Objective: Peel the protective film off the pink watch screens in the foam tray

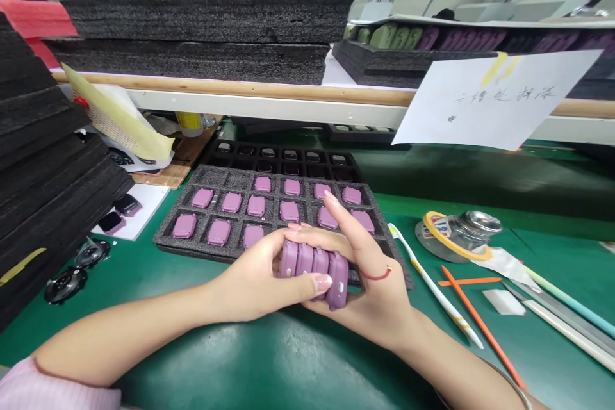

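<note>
Several purple watch cases (313,262) stand in a row, side by side, between my two hands in front of the foam tray. My left hand (264,275) grips the row from the left, its thumb lying across the front. From the right, my right hand (375,288) cups the same row, with one finger raised and the palm beneath. Just behind my hands, a dark foam tray (166,240) holds more purple watch cases (232,202) in its compartments; two compartments at its back left hold none. My hands hide part of its front row.
Behind lies another black tray (302,163) with dark watch cases. To the right are a toothbrush (435,288), orange sticks (480,327), a glass bottle (456,234) with a yellow ring, and a knife (567,333). Stacked foam (38,141) rises at left; a shelf edge (269,99) crosses behind.
</note>
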{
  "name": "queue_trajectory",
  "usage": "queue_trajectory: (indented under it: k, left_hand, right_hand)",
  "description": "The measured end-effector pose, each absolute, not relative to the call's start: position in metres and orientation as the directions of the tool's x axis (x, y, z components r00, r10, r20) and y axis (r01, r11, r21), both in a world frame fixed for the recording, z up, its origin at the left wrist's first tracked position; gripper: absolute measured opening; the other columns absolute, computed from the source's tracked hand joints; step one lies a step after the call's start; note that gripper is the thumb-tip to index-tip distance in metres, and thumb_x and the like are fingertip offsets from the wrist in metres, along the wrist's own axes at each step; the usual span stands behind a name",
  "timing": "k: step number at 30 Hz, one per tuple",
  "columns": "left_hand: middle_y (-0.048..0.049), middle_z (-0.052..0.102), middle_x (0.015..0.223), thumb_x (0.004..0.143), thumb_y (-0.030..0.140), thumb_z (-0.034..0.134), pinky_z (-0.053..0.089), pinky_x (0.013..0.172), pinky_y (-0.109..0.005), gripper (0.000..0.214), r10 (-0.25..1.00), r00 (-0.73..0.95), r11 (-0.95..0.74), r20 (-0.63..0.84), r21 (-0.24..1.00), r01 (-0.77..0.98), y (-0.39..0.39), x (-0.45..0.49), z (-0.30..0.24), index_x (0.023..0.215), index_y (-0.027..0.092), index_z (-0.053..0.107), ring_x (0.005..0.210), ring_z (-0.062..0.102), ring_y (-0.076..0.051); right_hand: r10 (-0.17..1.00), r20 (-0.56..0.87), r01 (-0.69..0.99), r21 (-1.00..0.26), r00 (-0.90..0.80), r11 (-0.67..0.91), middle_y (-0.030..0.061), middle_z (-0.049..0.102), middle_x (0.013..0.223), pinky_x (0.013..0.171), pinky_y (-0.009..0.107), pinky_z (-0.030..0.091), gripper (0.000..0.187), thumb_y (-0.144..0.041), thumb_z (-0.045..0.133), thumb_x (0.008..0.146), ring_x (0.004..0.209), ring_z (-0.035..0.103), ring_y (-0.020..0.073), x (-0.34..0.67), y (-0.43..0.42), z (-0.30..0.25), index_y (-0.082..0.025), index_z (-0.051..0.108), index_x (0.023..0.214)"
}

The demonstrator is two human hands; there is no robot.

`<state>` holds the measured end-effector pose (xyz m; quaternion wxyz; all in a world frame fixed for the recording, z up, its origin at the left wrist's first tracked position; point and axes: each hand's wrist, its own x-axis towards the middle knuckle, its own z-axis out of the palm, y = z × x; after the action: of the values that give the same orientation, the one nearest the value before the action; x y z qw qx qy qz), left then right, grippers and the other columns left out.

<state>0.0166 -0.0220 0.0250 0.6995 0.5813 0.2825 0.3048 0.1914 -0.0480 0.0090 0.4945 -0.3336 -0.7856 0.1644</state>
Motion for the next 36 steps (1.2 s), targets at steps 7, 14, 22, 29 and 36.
queue_trajectory:
  k: [7,14,22,29,36]
  left_hand:
    - [-0.0061,0.068,0.11,0.071,0.032,0.087,0.05,0.098,-0.038,0.05,0.719,0.694,0.037,0.044,0.994,-0.102,-0.017,0.019,0.021,0.114,0.018,0.066,0.106,0.065,-0.024]
    - [-0.005,0.073,0.111,0.068,0.027,0.089,0.054,0.093,-0.036,0.052,0.813,0.557,-0.212,0.172,0.977,0.007,-0.021,0.014,0.022,0.115,0.021,0.068,0.103,0.069,-0.024]
    - [-0.0038,0.075,0.116,0.075,0.014,0.082,0.053,0.099,-0.025,0.045,0.641,0.578,-0.601,0.506,0.798,-0.032,-0.02,0.01,0.019,0.116,0.02,0.065,0.109,0.071,-0.018]
    - [-0.0041,0.074,0.119,0.075,0.009,0.08,0.055,0.094,-0.021,0.048,0.558,0.562,-0.704,0.611,0.707,-0.069,-0.017,0.011,0.015,0.118,0.02,0.064,0.105,0.072,-0.017]
    - [-0.0065,0.074,0.114,0.088,0.023,0.074,0.052,0.103,-0.03,0.032,0.508,0.585,-0.732,0.632,0.675,-0.093,-0.015,0.013,0.01,0.118,0.02,0.064,0.112,0.069,-0.02]
  right_hand:
    - [0.628,0.687,0.349,-0.525,-0.365,0.776,0.0119,0.064,0.14,0.109,0.044,0.055,0.097,-0.018,0.074,0.087,0.124,0.066,0.0265,0.191,-0.044,0.004,-0.025,0.013,0.162]
    - [0.627,0.69,0.314,-0.542,-0.363,0.779,0.0145,0.056,0.146,0.119,0.055,0.04,0.102,-0.049,0.076,0.084,0.138,0.052,0.0315,0.197,-0.048,0.011,-0.027,0.015,0.162]
    - [0.906,0.421,-0.03,-0.907,-0.036,0.42,0.0058,0.07,0.118,0.105,0.038,0.053,0.048,-0.054,0.045,0.101,0.116,0.065,0.0196,0.194,-0.04,0.009,-0.03,0.049,0.143]
    - [0.96,0.13,-0.021,-0.992,-0.248,0.128,0.0072,0.071,0.116,0.101,0.043,0.054,0.069,-0.073,0.042,0.093,0.111,0.069,0.0244,0.198,-0.043,0.011,-0.029,0.043,0.147]
    - [0.939,0.003,-0.116,-0.992,-0.343,-0.039,0.012,0.07,0.122,0.099,0.046,0.058,0.114,-0.057,0.091,0.057,0.113,0.07,0.0303,0.185,-0.046,0.014,-0.023,0.034,0.149]
